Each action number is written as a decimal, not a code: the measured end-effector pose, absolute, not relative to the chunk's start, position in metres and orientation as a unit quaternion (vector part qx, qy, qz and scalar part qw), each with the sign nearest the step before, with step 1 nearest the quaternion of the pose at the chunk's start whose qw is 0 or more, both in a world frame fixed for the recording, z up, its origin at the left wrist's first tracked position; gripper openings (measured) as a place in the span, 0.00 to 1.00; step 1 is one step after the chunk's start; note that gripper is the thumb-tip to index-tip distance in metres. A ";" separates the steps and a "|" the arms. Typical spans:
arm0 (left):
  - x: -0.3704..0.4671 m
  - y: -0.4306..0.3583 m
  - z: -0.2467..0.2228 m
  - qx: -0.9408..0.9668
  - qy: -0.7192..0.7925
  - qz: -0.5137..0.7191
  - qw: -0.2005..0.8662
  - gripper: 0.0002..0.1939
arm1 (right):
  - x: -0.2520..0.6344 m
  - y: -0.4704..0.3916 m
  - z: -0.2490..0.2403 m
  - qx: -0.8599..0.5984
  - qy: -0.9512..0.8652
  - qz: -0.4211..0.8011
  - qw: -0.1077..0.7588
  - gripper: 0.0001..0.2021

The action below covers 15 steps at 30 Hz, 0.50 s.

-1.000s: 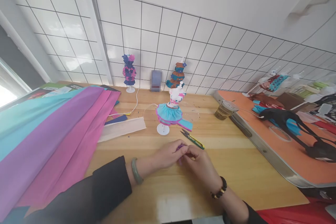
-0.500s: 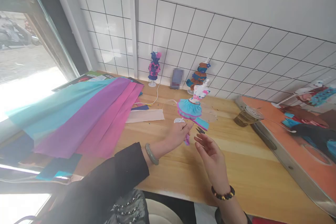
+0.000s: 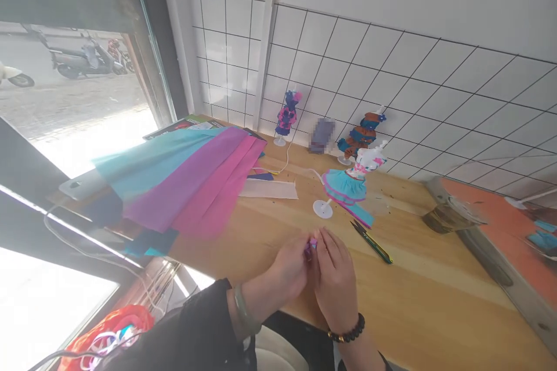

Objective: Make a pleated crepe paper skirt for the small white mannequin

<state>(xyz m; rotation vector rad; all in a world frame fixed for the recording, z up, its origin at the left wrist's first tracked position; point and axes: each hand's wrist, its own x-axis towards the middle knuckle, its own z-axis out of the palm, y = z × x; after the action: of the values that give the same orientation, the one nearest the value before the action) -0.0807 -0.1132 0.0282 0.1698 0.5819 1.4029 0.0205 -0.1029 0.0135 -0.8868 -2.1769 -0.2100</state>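
My left hand (image 3: 289, 269), with a jade-like bangle on its wrist, is closed on a small piece of purple crepe paper (image 3: 312, 246). My right hand (image 3: 337, 272), wearing a dark bead bracelet, pinches the same piece from the other side. Fingers of both hands hide much of it. Beyond them a small white dress form (image 3: 369, 157) leans on its round base (image 3: 322, 208), dressed in a turquoise paper skirt (image 3: 347, 186) with a purple hem. A pair of thread snips (image 3: 373, 242) with yellow-green edges lies to the right of my hands.
Turquoise, purple and pink crepe sheets (image 3: 187, 179) spread over the table's left side. A white strip (image 3: 270, 188) lies beside them. Two more dressed forms, one navy and pink (image 3: 287, 116), one brown and blue (image 3: 363, 133), stand by the wall. A lidded cup (image 3: 450, 215) is at right.
My left hand has drawn back from beside the skirt with the purple piece. My right hand, open and apart before, has come to meet it and grips the piece. The view has turned left.
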 end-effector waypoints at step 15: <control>-0.123 -0.158 0.041 0.093 0.281 0.664 0.687 0.13 | -0.020 -0.130 0.013 -0.264 -0.921 -0.050 0.282 0.34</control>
<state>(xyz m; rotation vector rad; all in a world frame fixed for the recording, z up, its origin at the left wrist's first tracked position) -0.1228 -0.1578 0.0410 0.2076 0.6291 1.4862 -0.0200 -0.1300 0.0133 -0.7071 -2.4666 -0.1341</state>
